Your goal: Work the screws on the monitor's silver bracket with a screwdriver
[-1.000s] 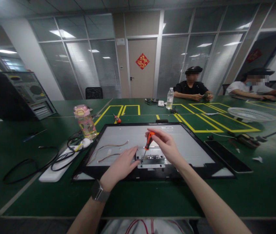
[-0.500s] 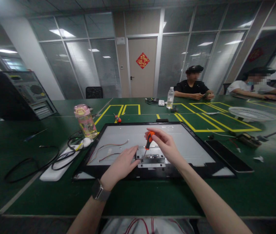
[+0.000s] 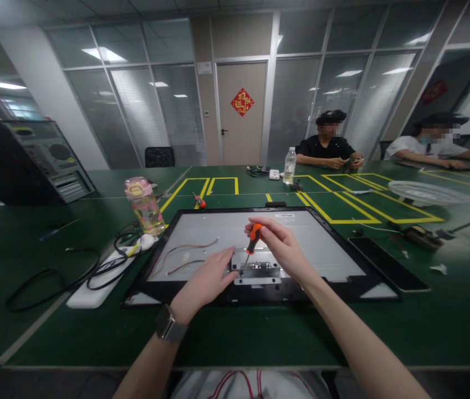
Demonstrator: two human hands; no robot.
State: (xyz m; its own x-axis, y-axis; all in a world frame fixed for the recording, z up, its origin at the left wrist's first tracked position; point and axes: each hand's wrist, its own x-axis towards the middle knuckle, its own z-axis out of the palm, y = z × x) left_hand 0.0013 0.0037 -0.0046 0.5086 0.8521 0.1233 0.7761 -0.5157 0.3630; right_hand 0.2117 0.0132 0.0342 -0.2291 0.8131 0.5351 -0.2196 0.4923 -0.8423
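Note:
My right hand (image 3: pixel 281 244) grips the handle of an orange and black screwdriver (image 3: pixel 254 238). The screwdriver leans, its tip down at the left part of a metal bracket (image 3: pixel 266 281). That bracket sits near the front edge of a large flat display panel (image 3: pixel 318 244) with a grey back and black frame. Lying flat with fingers stretched, my left hand (image 3: pixel 208 277) rests on the panel and touches the bracket's left end. Thin cables (image 3: pixel 187 247) lie on the panel left of centre. Whether a screw is under the tip I cannot make out.
Left of the panel stand a pink-lidded bottle (image 3: pixel 146 208) and a white power strip (image 3: pixel 100 282) with black cable. At right lies a black phone-like slab (image 3: pixel 387 265). Behind are a red screwdriver (image 3: pixel 200 201), a water bottle (image 3: pixel 289 166) and a computer case (image 3: pixel 31 160). Two people sit across.
The screwdriver handle and my right fingers have shifted very slightly, with the tip staying at the bracket. My left hand keeps its place.

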